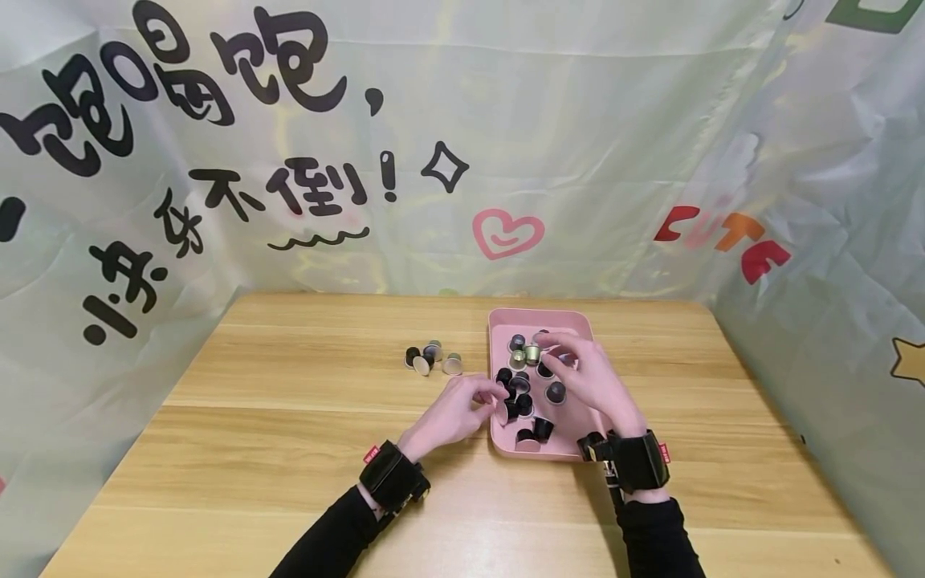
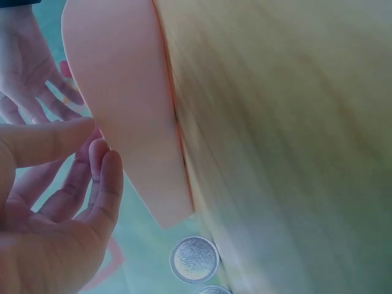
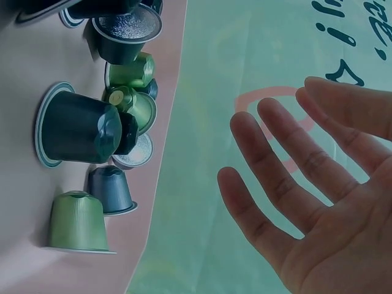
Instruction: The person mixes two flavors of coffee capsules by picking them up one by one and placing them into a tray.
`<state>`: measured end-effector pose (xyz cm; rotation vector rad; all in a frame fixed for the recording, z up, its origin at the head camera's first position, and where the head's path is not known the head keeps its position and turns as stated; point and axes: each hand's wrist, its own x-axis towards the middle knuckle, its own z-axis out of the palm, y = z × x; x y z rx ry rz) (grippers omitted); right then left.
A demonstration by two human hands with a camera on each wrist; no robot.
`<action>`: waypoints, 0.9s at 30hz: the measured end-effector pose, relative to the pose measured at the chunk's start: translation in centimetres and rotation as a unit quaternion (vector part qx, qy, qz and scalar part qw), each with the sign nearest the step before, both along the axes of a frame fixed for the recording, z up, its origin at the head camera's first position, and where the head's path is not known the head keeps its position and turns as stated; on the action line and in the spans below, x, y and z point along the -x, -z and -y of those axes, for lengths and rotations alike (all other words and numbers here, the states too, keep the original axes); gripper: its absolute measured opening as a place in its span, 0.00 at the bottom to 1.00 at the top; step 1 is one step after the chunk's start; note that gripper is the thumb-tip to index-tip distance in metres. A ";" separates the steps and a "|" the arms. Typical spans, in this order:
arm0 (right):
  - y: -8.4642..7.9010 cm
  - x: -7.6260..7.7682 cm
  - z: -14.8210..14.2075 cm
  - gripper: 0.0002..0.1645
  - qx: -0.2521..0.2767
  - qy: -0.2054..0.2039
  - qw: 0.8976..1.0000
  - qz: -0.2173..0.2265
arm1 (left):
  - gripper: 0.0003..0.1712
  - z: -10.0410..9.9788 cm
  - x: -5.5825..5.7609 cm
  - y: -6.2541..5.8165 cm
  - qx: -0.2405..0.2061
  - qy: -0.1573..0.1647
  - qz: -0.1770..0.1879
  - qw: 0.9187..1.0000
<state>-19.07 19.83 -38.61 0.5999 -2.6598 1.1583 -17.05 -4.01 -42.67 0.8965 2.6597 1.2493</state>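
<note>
My left hand (image 1: 454, 411) reaches over the left rim of a pink tray (image 1: 574, 429), with its fingertips right at several black coffee capsules (image 1: 523, 404). In the left wrist view its thumb and fingers are loosely bent beside the tray wall (image 2: 125, 92), and no capsule shows between them. Over the tray's right side hovers my right hand (image 1: 594, 384), fingers spread and nothing held in the right wrist view. Below it lie dark capsules (image 3: 79, 125), a blue capsule (image 3: 111, 188) and green capsules (image 3: 78, 222), some upright, some on their sides.
A small group of capsules (image 1: 453, 364) sits on the wooden table (image 1: 325, 449) to the left of the tray. A printed fabric sheet (image 1: 405, 233) hangs behind the table and along its sides.
</note>
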 end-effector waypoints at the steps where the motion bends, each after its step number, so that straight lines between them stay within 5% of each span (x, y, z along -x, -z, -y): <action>1: 0.0 0.0 0.0 0.17 0.001 0.000 1.000 -0.001 | 0.15 0.0 0.0 0.1 -0.003 -0.002 0.004 1.000; 17: 0.1 0.1 -0.1 0.17 0.007 -0.003 1.000 0.009 | 0.19 1.6 -0.3 0.2 -0.041 -0.050 0.046 0.997; 27: 0.1 0.1 0.0 0.17 0.000 0.000 1.000 0.000 | 0.17 2.7 -0.2 0.1 -0.067 -0.077 0.038 0.994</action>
